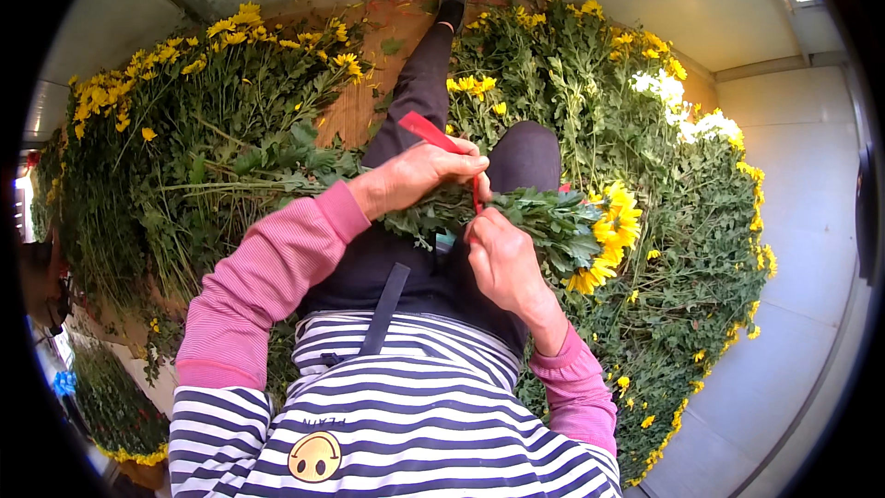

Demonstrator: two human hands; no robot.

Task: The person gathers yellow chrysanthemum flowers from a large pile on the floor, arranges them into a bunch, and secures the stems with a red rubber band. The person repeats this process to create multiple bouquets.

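Across my lap lies a bunch of yellow chrysanthemums [613,231], its heads to the right and its leafy stems reaching left. A flat red ribbon [429,132] passes around the stems below the leaves near the heads. My left hand [415,175] is closed in a pinch on the ribbon, whose loose end sticks up past the thumb. Just to the right and nearer my body, my right hand [505,258] is closed, gripping the ribbon's other part against the bunch. The stretch of ribbon between the hands is partly hidden by fingers and leaves.
Heaps of cut yellow chrysanthemums [138,166] lie at my left, and more [673,249] curve around my right, with white flowers [664,92] among them. Wooden boards [346,120] show between the heaps. A pale wall [784,212] stands at the right. Another pile [111,397] is at lower left.
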